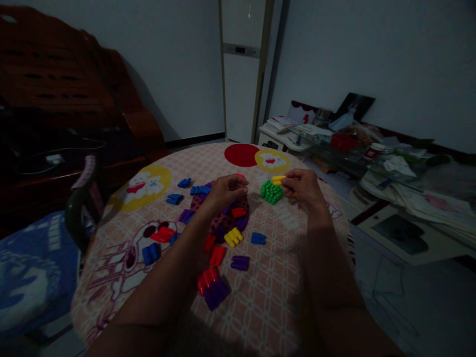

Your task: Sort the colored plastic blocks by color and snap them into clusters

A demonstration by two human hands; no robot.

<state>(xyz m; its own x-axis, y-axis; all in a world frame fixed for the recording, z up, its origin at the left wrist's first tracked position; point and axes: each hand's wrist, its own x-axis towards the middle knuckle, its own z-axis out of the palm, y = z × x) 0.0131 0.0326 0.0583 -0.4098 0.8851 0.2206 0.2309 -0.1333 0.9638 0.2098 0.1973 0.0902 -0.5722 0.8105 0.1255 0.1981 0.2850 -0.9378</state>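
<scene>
My right hand (300,186) pinches a yellow plastic building piece (278,179) made of joined rounded tubes. It is just above a cluster of green knobbed pieces (271,192) on the table. My left hand (227,191) has its fingers curled together over a dark, spotted round patch (219,218); whatever they hold is hidden. A bit of red (240,175) shows beyond those fingertips, and I cannot tell whether they touch it. Nearby lie a yellow piece (233,237), red pieces (217,256), purple pieces (240,263) and blue pieces (258,238).
A patterned cloth covers the round table (267,297). On the left are a chair with a blue cushion (40,267) and a wooden bench (55,84). A cluttered glass-topped cabinet (394,183) runs along the right wall. A tall white unit (241,89) stands in the corner.
</scene>
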